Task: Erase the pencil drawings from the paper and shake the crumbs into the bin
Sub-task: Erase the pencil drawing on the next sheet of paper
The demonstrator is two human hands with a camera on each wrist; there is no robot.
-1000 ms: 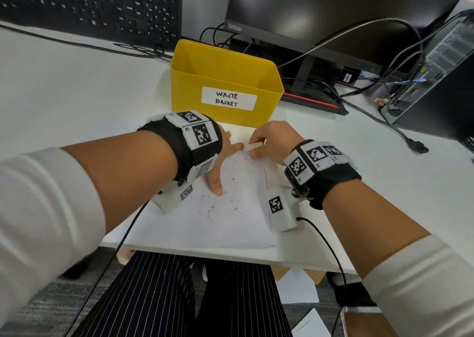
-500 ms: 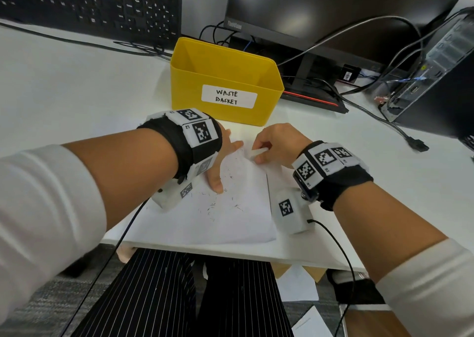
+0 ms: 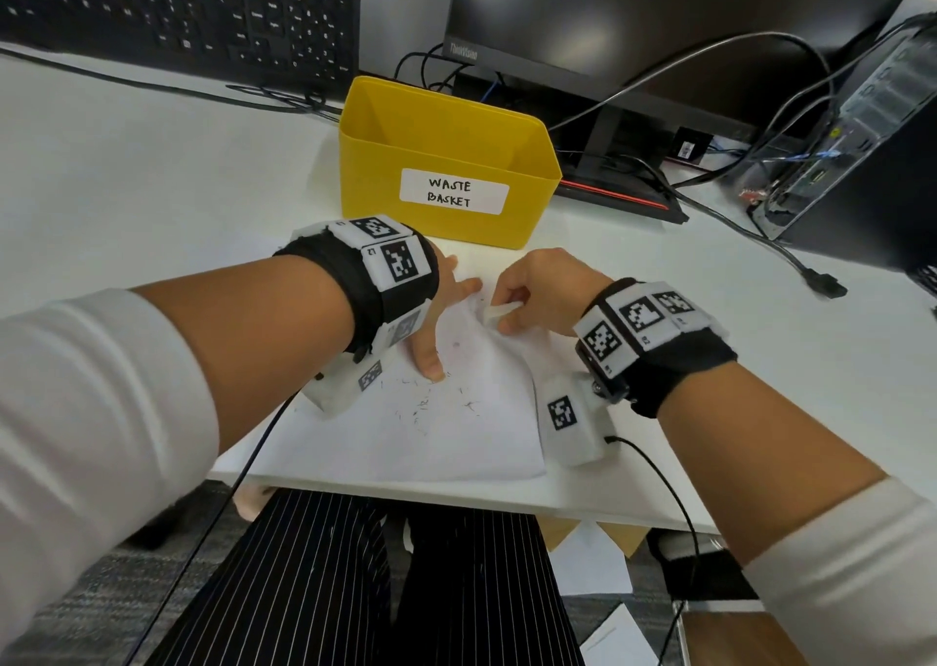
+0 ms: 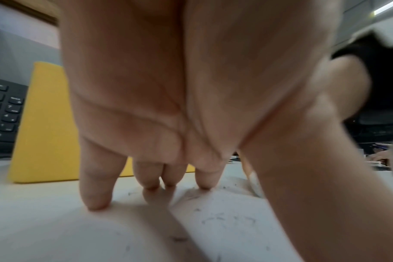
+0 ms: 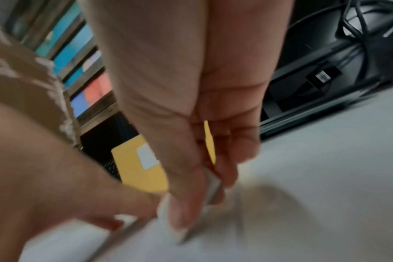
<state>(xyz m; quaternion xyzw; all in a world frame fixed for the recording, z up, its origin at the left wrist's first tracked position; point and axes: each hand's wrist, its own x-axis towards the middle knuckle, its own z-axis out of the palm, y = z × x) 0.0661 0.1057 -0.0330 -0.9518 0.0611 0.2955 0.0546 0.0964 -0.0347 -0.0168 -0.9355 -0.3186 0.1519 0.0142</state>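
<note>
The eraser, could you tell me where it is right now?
In the head view the eraser is pinched in the right hand, on the paper near its far edge, just in front of the yellow waste basket.

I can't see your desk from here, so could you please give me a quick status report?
Left hand flat, pressing white paper sheet. Right hand pinching white eraser on it. Dark crumbs on sheet. Yellow plastic waste basket behind, unobstructed.
</note>
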